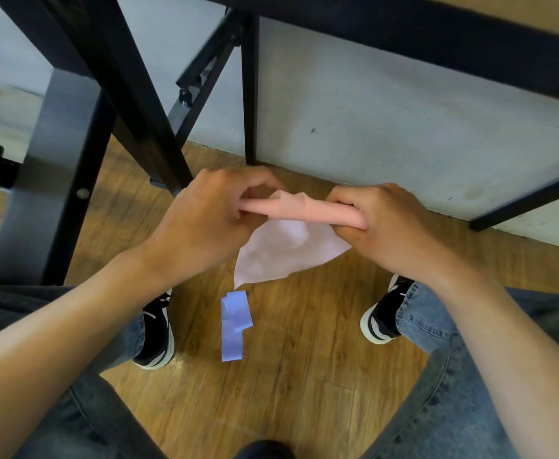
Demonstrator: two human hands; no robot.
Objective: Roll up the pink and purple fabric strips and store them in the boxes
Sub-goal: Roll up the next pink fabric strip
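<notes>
The soft pink fabric strip (289, 226) is held in the air between both hands, partly rolled into a tube at the top, with a loose pale flap hanging below the fingers. The left hand (205, 220) pinches one end of the roll and the right hand (387, 223) grips the other end with curled fingers. The roll looks uneven in the middle, where a fold stands up, so I think it may loosen or become crooked if either grip relaxes. The flat purple fabric strip (235, 323) lies on the wooden floor (304, 376) below the hands, between the shoes. No storage box is visible.
</notes>
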